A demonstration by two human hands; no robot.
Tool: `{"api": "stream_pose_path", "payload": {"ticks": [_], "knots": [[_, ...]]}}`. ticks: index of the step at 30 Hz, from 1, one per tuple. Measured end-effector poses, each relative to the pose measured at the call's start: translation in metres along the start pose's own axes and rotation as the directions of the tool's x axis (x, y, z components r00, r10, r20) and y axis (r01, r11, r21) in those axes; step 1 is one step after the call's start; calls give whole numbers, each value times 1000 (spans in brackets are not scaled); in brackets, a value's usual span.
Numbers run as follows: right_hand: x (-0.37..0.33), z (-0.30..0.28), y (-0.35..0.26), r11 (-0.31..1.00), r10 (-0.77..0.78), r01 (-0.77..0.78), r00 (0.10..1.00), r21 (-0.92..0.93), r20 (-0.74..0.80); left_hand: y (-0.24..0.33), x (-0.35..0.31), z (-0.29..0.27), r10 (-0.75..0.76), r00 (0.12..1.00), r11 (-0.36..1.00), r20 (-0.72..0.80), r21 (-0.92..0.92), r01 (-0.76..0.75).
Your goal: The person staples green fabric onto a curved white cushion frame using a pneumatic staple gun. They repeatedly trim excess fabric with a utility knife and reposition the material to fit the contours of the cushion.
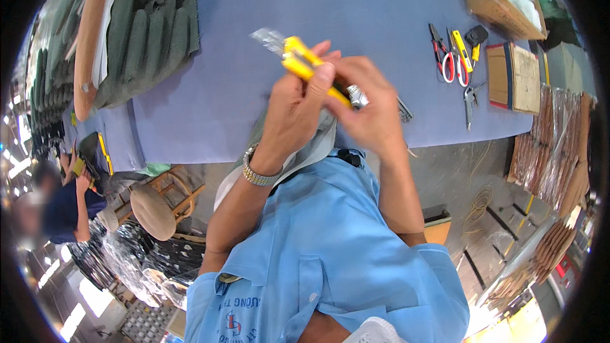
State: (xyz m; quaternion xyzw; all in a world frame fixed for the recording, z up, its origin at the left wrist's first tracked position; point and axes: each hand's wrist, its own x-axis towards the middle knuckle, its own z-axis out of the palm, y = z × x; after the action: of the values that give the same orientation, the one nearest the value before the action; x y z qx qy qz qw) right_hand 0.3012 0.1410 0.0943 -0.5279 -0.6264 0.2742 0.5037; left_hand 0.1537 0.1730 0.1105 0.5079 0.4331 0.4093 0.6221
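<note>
A yellow utility knife [300, 63] with a dark end is held up in front of me above the table. My left hand [291, 107] is closed around its middle, thumb along the body. Closed fingers of my right hand [375, 105] grip the lower end, partly smeared by motion. Beside them shows a small shiny silver piece [358, 96], too blurred to name. A clear or silvery blurred piece [269, 39] sticks out past the knife's far end. Grey fabric [325, 132] hangs under my hands at the table edge.
The blue-covered table [241, 114] carries stacked dark green padded pieces [152, 32] at left. At right lie pliers [436, 44], red-handled scissors [462, 67], another yellow cutter [462, 51], a cardboard box [499, 0] and a flat brown box [515, 77]. A co-worker [70, 209] is at far left, near a stool [152, 211].
</note>
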Motion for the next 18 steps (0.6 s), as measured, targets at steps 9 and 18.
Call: {"api": "stream_pose_path", "payload": {"ticks": [9, 18], "knots": [[-55, 27, 0, 785, 523, -579, 810, 221, 266, 30, -12, -74, 85, 953, 896, -290, 440, 54], [-67, 46, 34, 450, 802, -707, 589, 545, 102, 2, -18, -50, -32, 999, 648, -24, 761, 39]]}}
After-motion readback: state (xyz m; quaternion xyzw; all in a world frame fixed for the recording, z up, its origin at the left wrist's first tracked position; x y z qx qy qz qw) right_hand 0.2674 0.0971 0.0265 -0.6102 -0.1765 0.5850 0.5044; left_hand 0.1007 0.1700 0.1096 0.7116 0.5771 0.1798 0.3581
